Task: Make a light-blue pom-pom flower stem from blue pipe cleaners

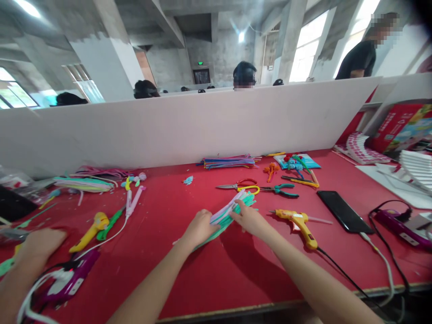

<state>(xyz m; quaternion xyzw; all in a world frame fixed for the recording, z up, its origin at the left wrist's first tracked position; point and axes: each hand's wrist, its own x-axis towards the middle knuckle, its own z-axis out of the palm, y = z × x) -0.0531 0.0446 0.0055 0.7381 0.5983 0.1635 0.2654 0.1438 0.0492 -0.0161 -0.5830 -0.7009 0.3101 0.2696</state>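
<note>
A bundle of green, white and pink pipe cleaners lies slanted on the red table in front of me. My left hand is closed around the bundle's near end. My right hand rests on the bundle's far part, fingers curled over the strands and pressing them down. Both forearms reach in from the bottom edge.
A yellow glue gun lies right of my right hand, beside a black phone. Scissors, green pliers and more pipe cleaners lie further back. Another person's hand rests at the left near a second glue gun. A white partition walls the back.
</note>
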